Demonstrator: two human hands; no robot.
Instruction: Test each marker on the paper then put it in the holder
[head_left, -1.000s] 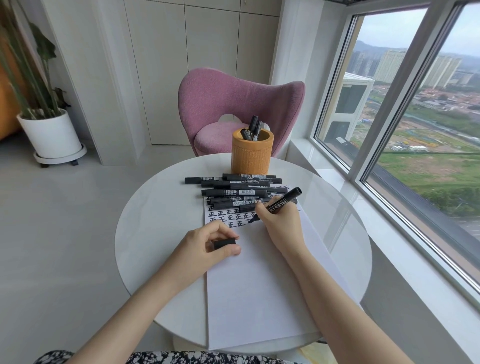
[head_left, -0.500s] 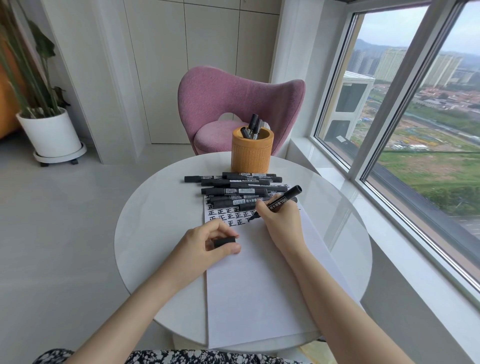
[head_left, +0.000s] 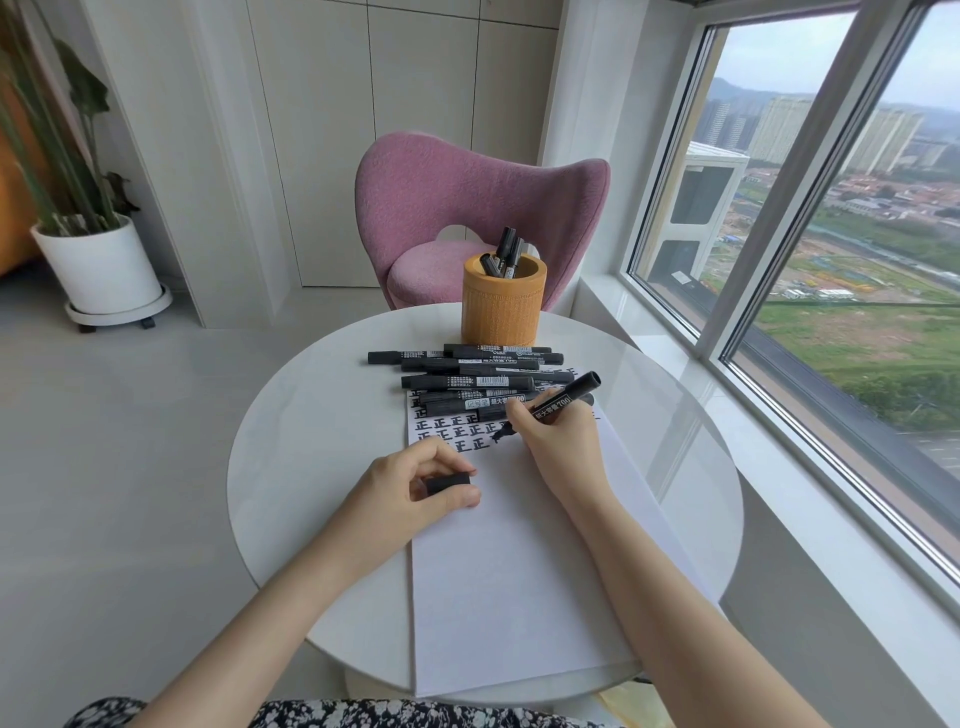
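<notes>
My right hand (head_left: 558, 441) grips an uncapped black marker (head_left: 563, 400), its tip touching the white paper (head_left: 519, 571) beside rows of black written characters (head_left: 457, 431). My left hand (head_left: 415, 491) rests on the paper's left edge and pinches the marker's black cap (head_left: 448, 483) between thumb and fingers. Several capped black markers (head_left: 467, 371) lie in a pile across the top of the paper. Behind them stands the orange cylindrical holder (head_left: 504, 306) with three markers upright inside.
The round white table (head_left: 291, 467) carries everything. A pink armchair (head_left: 467, 208) stands just behind it. A window wall (head_left: 779, 260) runs along the right. A potted plant in a white pot (head_left: 98, 270) sits on the floor at far left.
My right hand and the marker tip have shifted slightly along the row of characters. My left hand with the cap has stayed in place.
</notes>
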